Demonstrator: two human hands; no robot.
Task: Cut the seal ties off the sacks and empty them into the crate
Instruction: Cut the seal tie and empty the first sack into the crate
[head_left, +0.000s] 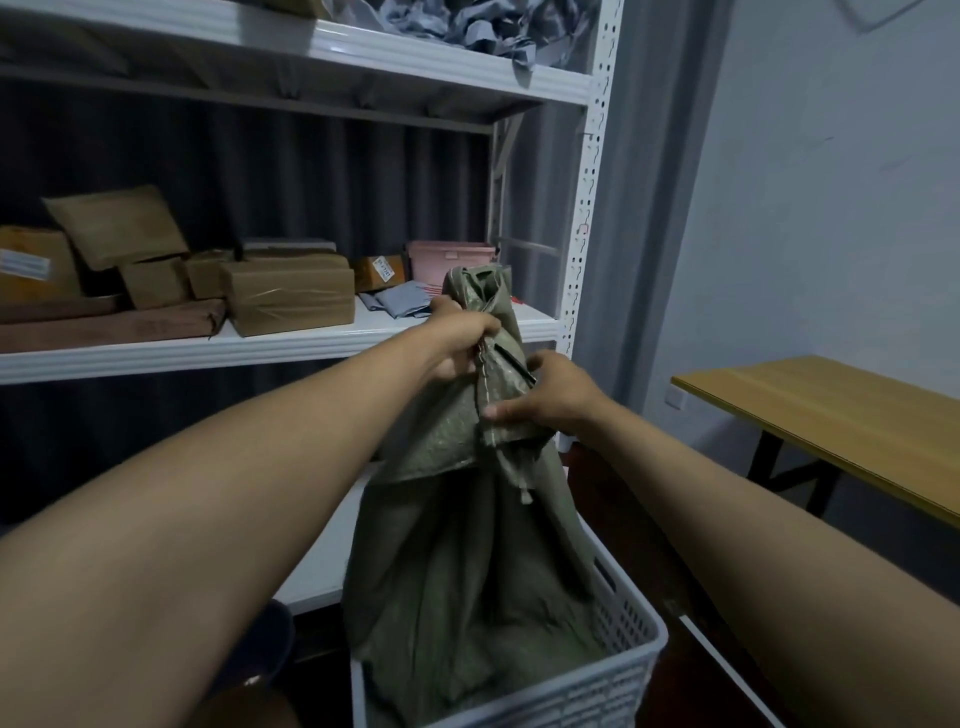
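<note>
Over white crate (613, 670), green sack (457, 545) hangs with lower end inside; my left hand (460, 340) clamped on bunched top, right hand (545, 397) pinching fold beside it. Likely mid-emptying; contents unseen, tie not visible

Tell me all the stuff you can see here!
sack: one, olive green, hanging down into the crate
crate: one, white, on the floor, bottom right
shelving rack: one, white, behind the sack
parcels: several, brown, middle shelf
pink bin: one, middle shelf, behind the sack top
grey bags: a pile, top shelf
table: one, wooden top, right
hands: left hand and right hand, both gripping the sack's top
</note>
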